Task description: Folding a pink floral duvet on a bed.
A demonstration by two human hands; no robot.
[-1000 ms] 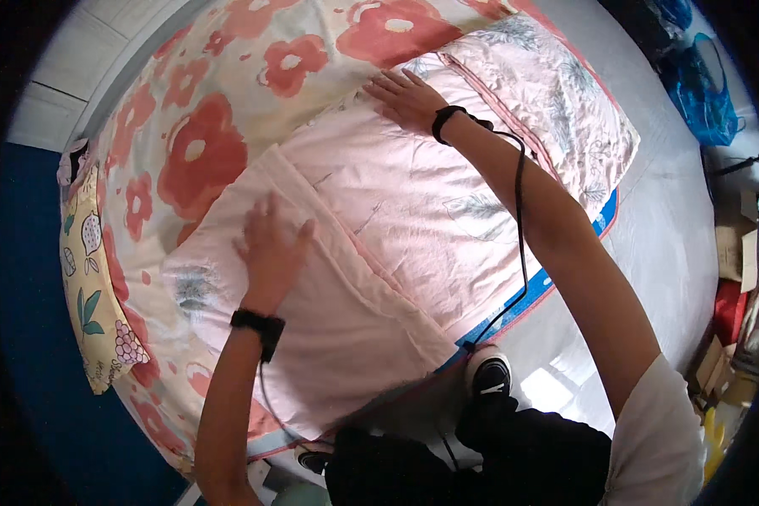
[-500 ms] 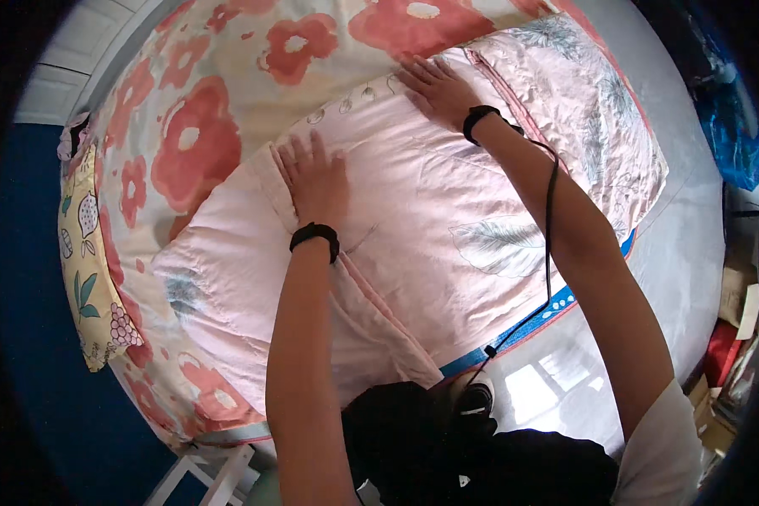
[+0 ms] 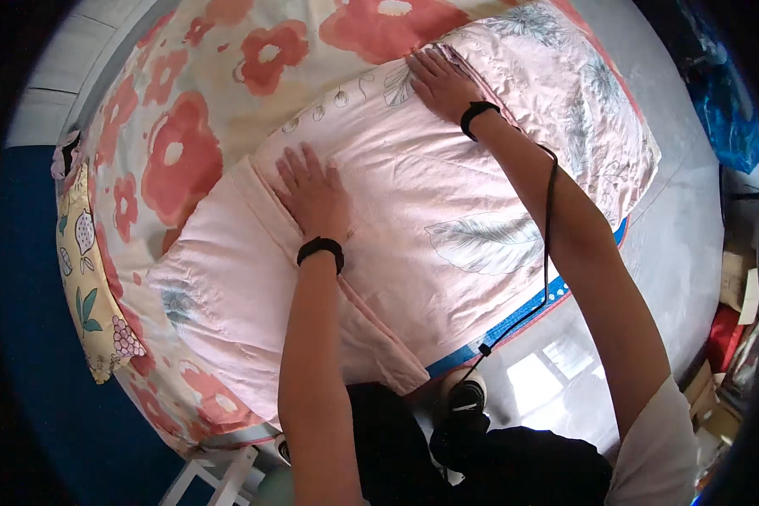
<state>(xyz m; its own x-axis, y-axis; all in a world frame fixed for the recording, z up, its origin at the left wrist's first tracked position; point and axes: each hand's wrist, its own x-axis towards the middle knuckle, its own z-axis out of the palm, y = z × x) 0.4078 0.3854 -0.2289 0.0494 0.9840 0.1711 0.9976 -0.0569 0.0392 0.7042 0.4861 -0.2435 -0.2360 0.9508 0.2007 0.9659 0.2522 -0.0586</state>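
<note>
A pale pink quilt with grey leaf prints lies partly folded over a bed sheet with large coral flowers. My left hand rests flat on the quilt, fingers spread, beside a folded edge that runs down toward me. Farther off to the right, my right hand presses flat near the quilt's far edge, its fingertips close to another fold line. Both hands are open, and neither grips the cloth. Each wrist wears a black band, and a black cable hangs along my right forearm.
A yellow printed pillow sits at the bed's left edge. White stool-like frame parts stand at the lower left. A blue plastic bag and cardboard boxes line the right side. Grey tiled floor shows by my feet.
My right hand has shifted slightly right along the quilt's far edge, closer to the fold. My left hand stays flat near its fold. The view has moved a little.
</note>
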